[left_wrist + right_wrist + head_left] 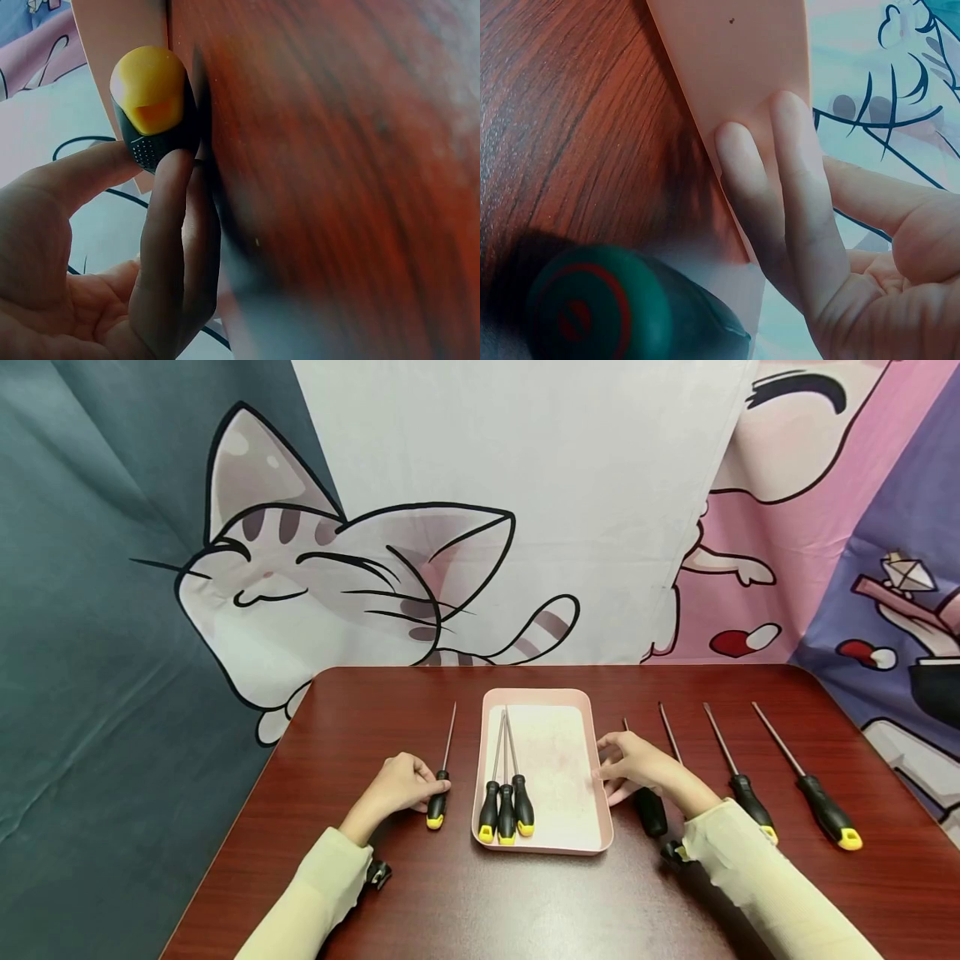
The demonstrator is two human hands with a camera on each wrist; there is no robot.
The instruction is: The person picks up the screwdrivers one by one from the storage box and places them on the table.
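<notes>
My left hand pinches the black handle of a screwdriver between thumb and fingers, left of a pink tray. Its rounded yellow handle end faces the camera in the left wrist view, close to the tabletop. At the tray's right side, my right hand holds the wall, two fingers laid along the outside and the thumb up at the rim. Three black-and-yellow screwdrivers lie side by side in the tray's left half, tips pointing away. A dark-handled screwdriver lies beneath the right wrist, partly hidden.
Further right, two screwdrivers with yellow ends lie slanted on the brown table. Another shaft runs under the right forearm. A printed cat curtain hangs behind the table's far edge.
</notes>
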